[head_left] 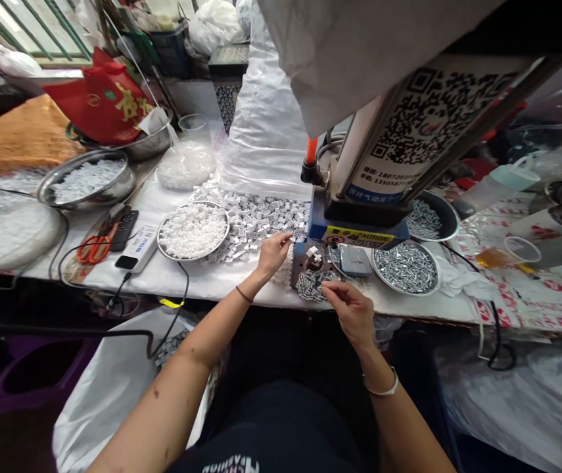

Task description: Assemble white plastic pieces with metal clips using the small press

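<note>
My left hand (273, 255) is at the near edge of a loose pile of small white-and-grey plastic pieces (261, 220). Its thumb and fingers are pinched together; anything between them is too small to make out. My right hand (353, 310) also pinches, its fingertips at a heap of small metal pins (310, 287) on the press base (300, 256). Whether a pin is between those fingers I cannot tell. Between both hands, a white piece (314, 253) sits on a small dark fixture below the press (359, 220).
Left of the pile stands a bowl of white plastic bits (194, 230). A bowl of metal screws or pins (405, 268) is to the right, with another metal bowl (428, 217) behind it. Orange-handled scissors (97, 246), a power strip (137, 248) and its cables lie further left.
</note>
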